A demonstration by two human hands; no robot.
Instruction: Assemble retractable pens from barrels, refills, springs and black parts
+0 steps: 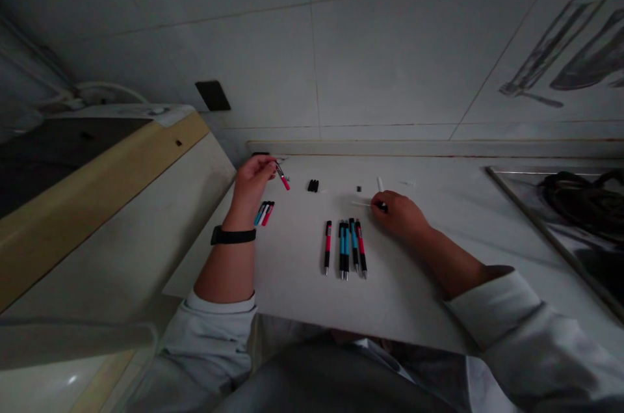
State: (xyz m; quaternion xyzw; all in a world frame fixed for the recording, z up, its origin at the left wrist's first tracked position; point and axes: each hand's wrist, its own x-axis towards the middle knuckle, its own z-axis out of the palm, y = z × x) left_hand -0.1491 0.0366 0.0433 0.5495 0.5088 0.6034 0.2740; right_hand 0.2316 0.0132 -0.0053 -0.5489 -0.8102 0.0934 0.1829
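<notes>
My left hand (254,172) is closed on a red pen barrel (284,181), its red end pointing down and to the right. Between the fingers of my right hand (398,210) is a thin pale pen refill (361,204); a small black part (383,206) shows at the same fingertips. Several blue and red click pens (346,247) with black grips lie in a row between my hands. Below my left hand are a few short teal, white and red barrels (264,213). Small black grips (313,186) sit together in the middle of the white counter (302,283).
A small dark piece (359,188), a white stick-like part (380,184) and thin clear parts (408,183) lie toward the back. A gas stove (517,205) borders the counter on the right. On the left stands a pale appliance (146,205). The tiled wall (380,62) closes off the back.
</notes>
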